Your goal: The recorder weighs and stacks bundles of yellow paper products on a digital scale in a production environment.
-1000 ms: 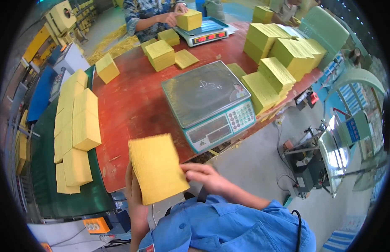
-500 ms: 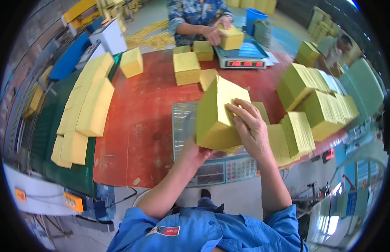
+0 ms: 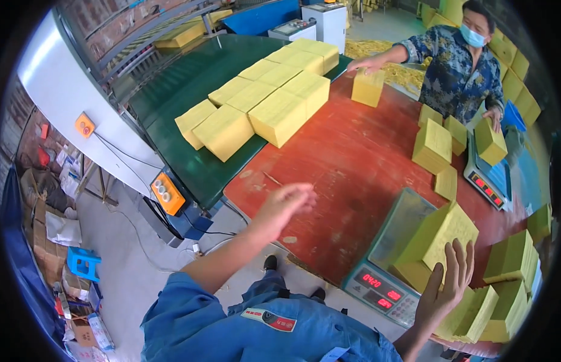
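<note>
And 1 yellow, block-shaped, paper-like stack (image 3: 434, 241) sits on the green-rimmed metal scale (image 3: 406, 211), left hand (image 3: 281, 208) loosely empty, right hand (image 3: 450, 279) splayed beside it: weighing, seemingly, the next move calling for a display check.

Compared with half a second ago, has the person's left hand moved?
Yes. Against the near scale, the left hand has moved left, off the yellow stack, and now hangs apart from both.

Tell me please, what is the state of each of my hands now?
Left hand: loosely open, fingers slightly bent, holding nothing visible.
Right hand: open, fingers spread, beside the yellow stack on the scale; contact unclear.
</note>
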A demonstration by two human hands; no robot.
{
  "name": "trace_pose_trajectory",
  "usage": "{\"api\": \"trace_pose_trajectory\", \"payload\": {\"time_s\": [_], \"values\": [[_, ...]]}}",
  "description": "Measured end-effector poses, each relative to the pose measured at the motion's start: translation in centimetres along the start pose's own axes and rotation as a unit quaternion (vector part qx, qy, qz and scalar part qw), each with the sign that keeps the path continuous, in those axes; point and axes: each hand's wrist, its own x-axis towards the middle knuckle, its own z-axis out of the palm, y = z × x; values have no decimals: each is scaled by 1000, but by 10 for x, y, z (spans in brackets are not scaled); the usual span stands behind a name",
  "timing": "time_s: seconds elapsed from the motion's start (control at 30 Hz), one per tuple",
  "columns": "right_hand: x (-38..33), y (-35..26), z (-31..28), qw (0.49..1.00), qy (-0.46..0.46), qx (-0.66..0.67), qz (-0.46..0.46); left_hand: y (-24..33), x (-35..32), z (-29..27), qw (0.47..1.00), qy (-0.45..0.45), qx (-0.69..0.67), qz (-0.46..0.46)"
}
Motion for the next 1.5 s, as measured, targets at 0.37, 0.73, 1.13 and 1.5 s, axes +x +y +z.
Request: {"api": "trace_pose_trajectory", "payload": {"time_s": [0.37, 0.73, 1.13, 1.5], "values": [[114, -240, 244, 920, -72, 381, -57, 80, 118, -143, 974, 45, 166, 147], [173, -302, 460, 920, -55, 352, 163, 53, 272, -200, 762, 123, 554, 313], [161, -265, 433, 729, -155, 587, 317, 73, 287, -186, 956, -70, 249, -139], [-10, -187, 252, 753, -136, 560, 317, 0, 89, -102, 899, -144, 403, -92]]}}
